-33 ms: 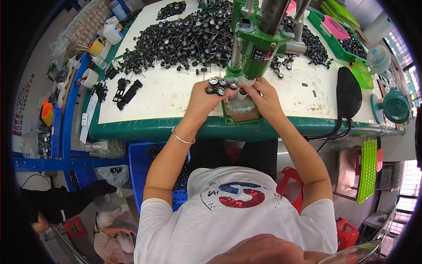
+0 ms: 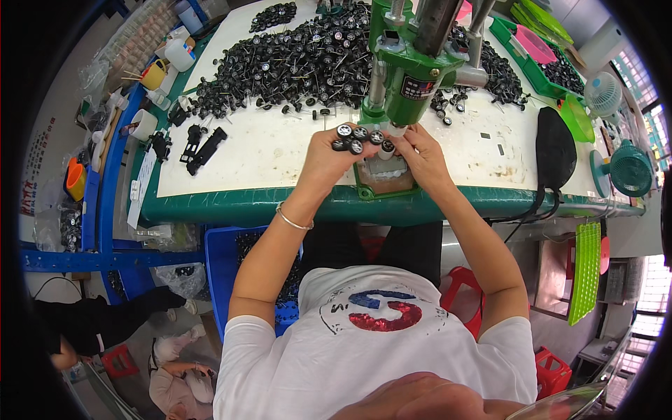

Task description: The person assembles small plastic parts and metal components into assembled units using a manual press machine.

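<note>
Several small black toy wheels with silver hubs (image 2: 359,133) are bunched in my left hand (image 2: 323,159), whose fingers are closed round them. The bunch sits just left of the green bench press (image 2: 413,87). One more wheel (image 2: 387,145) stands at the white post on the press base (image 2: 383,183), under the ram. My right hand (image 2: 425,159) reaches in from the right, thumb and fingers pinched together beside that wheel and the ram's pale tip (image 2: 396,130). Whatever the right fingertips hold is hidden.
A big heap of black wheels on metal axles (image 2: 294,66) covers the far table. Black chassis parts (image 2: 205,150) lie left. To the right are a black pouch (image 2: 555,150), a green fan (image 2: 630,168) and a green tray (image 2: 521,52). A blue bin (image 2: 217,273) stands below the table edge.
The bunch of wheels in my left hand has shifted slightly to the right, closer to the press post. My right hand stays nearly in place.
</note>
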Tool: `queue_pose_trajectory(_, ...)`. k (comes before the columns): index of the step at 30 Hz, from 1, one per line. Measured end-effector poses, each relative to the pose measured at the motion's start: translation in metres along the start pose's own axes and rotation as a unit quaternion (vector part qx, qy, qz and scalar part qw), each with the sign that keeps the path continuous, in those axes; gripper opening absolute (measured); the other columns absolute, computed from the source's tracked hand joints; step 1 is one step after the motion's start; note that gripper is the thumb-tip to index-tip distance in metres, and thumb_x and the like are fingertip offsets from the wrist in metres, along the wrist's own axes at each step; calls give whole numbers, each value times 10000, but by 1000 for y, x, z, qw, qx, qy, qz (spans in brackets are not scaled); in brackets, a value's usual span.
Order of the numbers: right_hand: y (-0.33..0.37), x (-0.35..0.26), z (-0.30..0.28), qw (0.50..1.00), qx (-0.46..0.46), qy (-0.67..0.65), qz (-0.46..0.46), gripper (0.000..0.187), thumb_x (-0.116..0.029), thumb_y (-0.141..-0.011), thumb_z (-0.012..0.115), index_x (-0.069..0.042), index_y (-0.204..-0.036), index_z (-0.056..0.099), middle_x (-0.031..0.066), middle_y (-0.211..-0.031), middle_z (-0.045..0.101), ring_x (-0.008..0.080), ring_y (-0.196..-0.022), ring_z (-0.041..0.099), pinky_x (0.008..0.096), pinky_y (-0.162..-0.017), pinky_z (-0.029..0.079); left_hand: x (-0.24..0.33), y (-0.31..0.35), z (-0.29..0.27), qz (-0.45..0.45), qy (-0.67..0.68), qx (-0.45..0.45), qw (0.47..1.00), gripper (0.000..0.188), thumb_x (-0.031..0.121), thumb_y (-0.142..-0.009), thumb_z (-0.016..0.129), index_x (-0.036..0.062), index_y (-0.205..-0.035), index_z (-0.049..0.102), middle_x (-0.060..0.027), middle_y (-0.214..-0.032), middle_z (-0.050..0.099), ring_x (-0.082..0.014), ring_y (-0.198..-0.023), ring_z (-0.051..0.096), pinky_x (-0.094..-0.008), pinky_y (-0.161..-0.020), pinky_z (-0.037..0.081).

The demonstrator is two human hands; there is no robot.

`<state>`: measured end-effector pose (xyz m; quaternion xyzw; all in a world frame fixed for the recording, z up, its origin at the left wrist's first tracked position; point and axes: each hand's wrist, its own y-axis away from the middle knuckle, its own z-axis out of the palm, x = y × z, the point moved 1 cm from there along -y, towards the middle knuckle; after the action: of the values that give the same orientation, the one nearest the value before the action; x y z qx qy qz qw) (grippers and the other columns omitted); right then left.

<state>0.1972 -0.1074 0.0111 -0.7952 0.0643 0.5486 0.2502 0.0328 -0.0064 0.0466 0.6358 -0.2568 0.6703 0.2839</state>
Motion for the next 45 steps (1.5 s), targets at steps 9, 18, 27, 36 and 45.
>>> queue_pose_trajectory(9,-25,-30,-57,985,116,-109,72,238,-169,-951,533,-26,-1100,651,18,-867,616,71,-702,532,219,-658,429,-6,-7,20,11,34,-30,999,197,80,-718,795,14,-874,696,-7,-768,678,-52,-700,590,-210,-678,479)
queue_pose_trajectory(18,-102,-103,-107,955,112,-273,-40,305,-197,-964,479,7,-1164,587,53,-1095,601,138,-948,558,263,-769,444,-3,-14,24,-4,34,-5,999,216,97,-704,803,8,-877,709,-19,-787,678,-78,-706,590,-246,-689,482)
queue_pose_trajectory(27,-174,-175,-108,727,-156,-659,115,224,-221,-963,542,-14,-888,583,-36,-636,506,34,-496,458,165,-424,360,-1,-23,23,15,5,-32,999,211,20,-716,778,13,-916,708,-23,-832,689,-71,-751,610,-224,-701,482)
queue_pose_trajectory(36,-118,-205,-78,883,83,-455,-81,246,-312,-929,592,-88,-837,550,-108,-555,345,-7,-400,263,167,-338,176,-1,-20,20,46,-34,-17,998,181,91,-712,796,13,-849,707,-2,-734,664,-51,-678,567,-230,-630,467)
queue_pose_trajectory(45,-85,-196,-76,898,196,-173,-353,255,-310,-944,565,-99,-805,531,-95,-554,340,7,-407,269,167,-353,195,-4,-21,22,48,-30,-15,998,175,74,-720,791,18,-852,691,5,-719,656,-49,-670,565,-222,-618,468)
